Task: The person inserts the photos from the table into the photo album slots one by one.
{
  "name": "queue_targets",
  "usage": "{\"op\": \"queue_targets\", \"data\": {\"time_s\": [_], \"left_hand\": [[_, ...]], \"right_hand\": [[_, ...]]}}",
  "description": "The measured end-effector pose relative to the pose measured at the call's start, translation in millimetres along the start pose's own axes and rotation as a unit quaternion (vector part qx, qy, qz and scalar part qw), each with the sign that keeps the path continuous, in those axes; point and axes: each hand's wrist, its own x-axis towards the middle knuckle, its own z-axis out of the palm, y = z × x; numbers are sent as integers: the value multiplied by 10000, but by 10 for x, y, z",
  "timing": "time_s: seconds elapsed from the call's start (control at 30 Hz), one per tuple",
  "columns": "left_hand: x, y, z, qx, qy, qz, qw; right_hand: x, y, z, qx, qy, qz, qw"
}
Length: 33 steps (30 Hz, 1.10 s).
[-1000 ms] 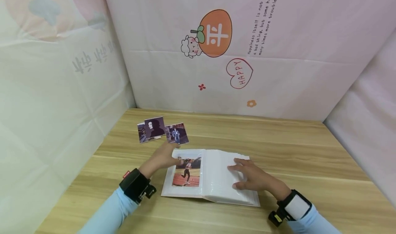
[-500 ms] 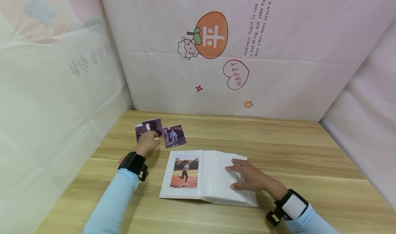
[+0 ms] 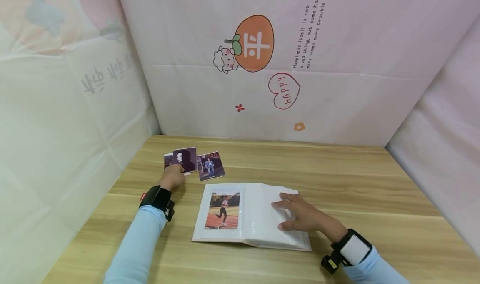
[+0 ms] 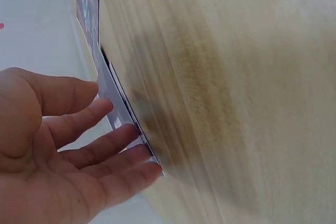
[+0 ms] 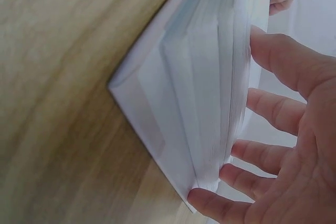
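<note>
A photo album (image 3: 256, 221) lies spread on the table. A picture of a runner (image 3: 223, 211) sits in its left page; the right page is white. My right hand (image 3: 304, 213) rests on that page's outer part with fingers spread, and in the right wrist view its fingertips (image 5: 239, 148) touch the page edges. At the back left, my left hand (image 3: 173, 176) touches the near edge of a dark portrait photo (image 3: 187, 159). The left wrist view shows its fingers (image 4: 118, 140) lying lightly bent on the photo. The portrait partly covers another photo (image 3: 168, 159).
A photo of a person in blue (image 3: 211, 166) lies right beside the portrait. The wooden table (image 3: 356, 184) is bounded by a printed cloth (image 3: 337, 104) at the back and pale cloth on both sides.
My left hand has left the album's left page and reached the photos at the back left. The dark portrait has slid slightly toward me. My right hand has stayed on the page.
</note>
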Motion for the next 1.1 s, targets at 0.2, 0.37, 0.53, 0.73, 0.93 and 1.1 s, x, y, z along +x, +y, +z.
{"op": "queue_targets", "data": {"time_s": [0.2, 0.37, 0.53, 0.73, 0.93, 1.1], "left_hand": [[-27, -16, -6, 157, 175, -334, 9992], [-72, 10, -8, 258, 289, -536, 9978], [-74, 10, 28, 375, 514, -720, 9954], [-56, 13, 30, 263, 583, -1142, 9914], [-61, 31, -18, 468, 221, -1616, 9855], [-40, 17, -7, 482, 134, -1615, 9856]], "right_hand": [[-5, 18, 8, 61, -18, 62, 10000], [-8, 30, 16, 57, -26, 82, 9999], [-6, 27, 16, 89, -18, 61, 9999], [-7, 34, 18, 78, -28, 34, 10000], [-15, 36, 14, 102, -26, 41, 9999], [-21, 29, 13, 151, -15, 56, 9999]]}}
